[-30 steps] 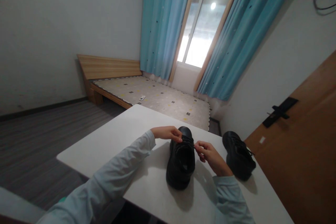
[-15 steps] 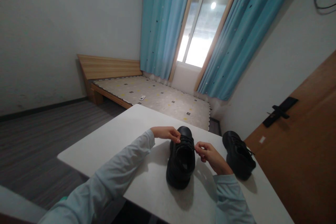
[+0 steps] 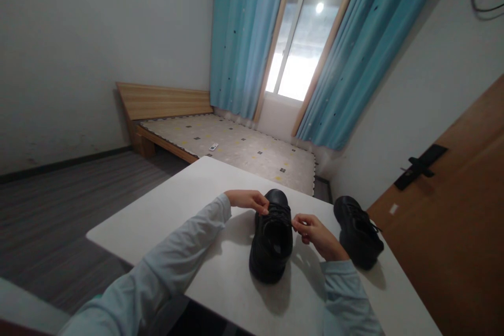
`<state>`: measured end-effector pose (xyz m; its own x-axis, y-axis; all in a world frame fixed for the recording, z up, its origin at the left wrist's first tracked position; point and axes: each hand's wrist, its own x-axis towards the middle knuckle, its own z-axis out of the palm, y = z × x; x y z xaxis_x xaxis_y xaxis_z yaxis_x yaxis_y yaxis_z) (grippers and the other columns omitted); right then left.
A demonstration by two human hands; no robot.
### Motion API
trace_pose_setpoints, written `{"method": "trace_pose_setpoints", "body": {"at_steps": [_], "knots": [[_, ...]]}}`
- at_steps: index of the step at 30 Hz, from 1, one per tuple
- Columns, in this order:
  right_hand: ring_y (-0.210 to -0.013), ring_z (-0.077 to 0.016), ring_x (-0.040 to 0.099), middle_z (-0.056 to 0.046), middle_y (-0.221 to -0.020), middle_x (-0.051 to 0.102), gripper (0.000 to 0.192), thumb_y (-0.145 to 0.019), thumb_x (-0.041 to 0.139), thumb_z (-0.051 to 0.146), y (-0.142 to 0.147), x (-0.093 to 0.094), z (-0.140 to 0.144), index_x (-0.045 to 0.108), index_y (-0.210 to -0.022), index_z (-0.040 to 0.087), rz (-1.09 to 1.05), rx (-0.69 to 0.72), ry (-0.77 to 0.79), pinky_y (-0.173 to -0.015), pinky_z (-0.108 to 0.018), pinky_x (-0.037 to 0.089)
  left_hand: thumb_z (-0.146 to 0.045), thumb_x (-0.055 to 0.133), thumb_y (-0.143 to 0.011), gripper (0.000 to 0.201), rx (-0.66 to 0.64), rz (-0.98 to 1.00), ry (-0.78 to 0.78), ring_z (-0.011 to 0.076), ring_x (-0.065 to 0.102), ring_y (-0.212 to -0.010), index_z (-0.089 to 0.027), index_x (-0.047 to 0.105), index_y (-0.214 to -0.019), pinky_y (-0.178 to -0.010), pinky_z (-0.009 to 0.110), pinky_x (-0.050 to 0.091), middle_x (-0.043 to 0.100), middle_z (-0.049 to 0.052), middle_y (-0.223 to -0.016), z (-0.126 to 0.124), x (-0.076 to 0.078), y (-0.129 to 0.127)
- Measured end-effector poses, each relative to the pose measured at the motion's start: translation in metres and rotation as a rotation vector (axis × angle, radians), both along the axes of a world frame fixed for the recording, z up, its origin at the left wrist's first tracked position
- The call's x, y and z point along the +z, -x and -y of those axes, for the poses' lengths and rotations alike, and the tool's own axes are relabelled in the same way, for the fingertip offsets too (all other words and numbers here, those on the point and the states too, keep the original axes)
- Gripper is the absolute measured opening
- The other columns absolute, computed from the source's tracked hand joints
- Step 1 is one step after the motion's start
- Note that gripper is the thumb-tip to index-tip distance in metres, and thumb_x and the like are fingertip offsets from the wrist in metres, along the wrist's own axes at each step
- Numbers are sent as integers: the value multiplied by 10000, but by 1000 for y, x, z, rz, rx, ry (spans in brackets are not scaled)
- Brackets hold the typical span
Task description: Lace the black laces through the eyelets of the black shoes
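A black lace-up shoe (image 3: 270, 254) stands upright on the white table (image 3: 169, 205), its toe pointing away from me. At the left side of its lacing, my left hand (image 3: 252, 201) is closed in a pinch on the shoelace (image 3: 279, 213). My right hand (image 3: 315, 232) pinches at the shoe's right edge, thumb and forefinger together on what looks like a lace end; the lace is thin and dark there. To the right, a second black shoe (image 3: 357, 236) rests by the table's edge, with a lace loop sticking out.
Beyond the table is a bed with a patterned mattress (image 3: 244, 147) and a small white remote (image 3: 213, 146) on it. A wooden door (image 3: 452, 220) with a black handle stands at the right. Blue curtains (image 3: 248, 37) flank the window.
My left hand has shifted very slightly left at the lacing. Both shoes stay in place, and my right hand is nearly still.
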<state>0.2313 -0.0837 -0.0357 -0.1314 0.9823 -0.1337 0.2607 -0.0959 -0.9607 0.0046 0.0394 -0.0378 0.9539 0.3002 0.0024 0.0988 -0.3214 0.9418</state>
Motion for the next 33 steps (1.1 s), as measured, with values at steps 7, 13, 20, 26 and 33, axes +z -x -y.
{"method": "trace_pose_setpoints", "body": {"at_steps": [7, 13, 20, 26, 33], "knots": [[-430, -46, 284, 79, -512, 355, 378, -682, 648, 488, 0, -3, -1, 477, -581, 167, -35, 19, 45, -397, -182, 214, -500, 666, -682, 397, -2, -3, -12, 81, 427, -607, -117, 569, -643, -635, 214, 338, 490, -43, -591, -1, 1, -1], [-419, -47, 311, 70, -540, 377, 384, -743, 594, 519, 4, -6, -3, 483, -631, 169, -95, 14, 3, -363, -170, 237, -536, 623, -706, 430, 50, -3, -63, 78, 417, -607, -114, 556, -658, -613, 206, 331, 488, -37, -604, 1, 3, -2], [-385, -52, 338, 81, -515, 369, 449, -711, 564, 616, 12, -9, -11, 517, -707, 169, -141, -250, -164, -324, -166, 272, -588, 416, -820, 524, 308, 31, -290, 79, 417, -562, -110, 611, -730, -555, 199, 333, 480, -26, -589, -6, -3, -5], [-421, -62, 415, 46, -634, 478, 383, -743, 558, 559, 18, -7, -14, 513, -758, 178, -101, -467, -428, -330, -173, 301, -528, 485, -809, 427, 616, 79, -508, 117, 528, -692, -133, 643, -840, -662, 222, 419, 599, 30, -790, -9, -9, -9], [-496, -90, 440, 41, -638, 489, 260, -843, 476, 436, 27, 2, -3, 508, -785, 185, 82, -562, -663, -444, -212, 370, -454, 518, -823, 424, 525, 95, -536, 172, 559, -980, -213, 572, -1168, -818, 262, 452, 558, 84, -1173, -5, -15, -8]]}}
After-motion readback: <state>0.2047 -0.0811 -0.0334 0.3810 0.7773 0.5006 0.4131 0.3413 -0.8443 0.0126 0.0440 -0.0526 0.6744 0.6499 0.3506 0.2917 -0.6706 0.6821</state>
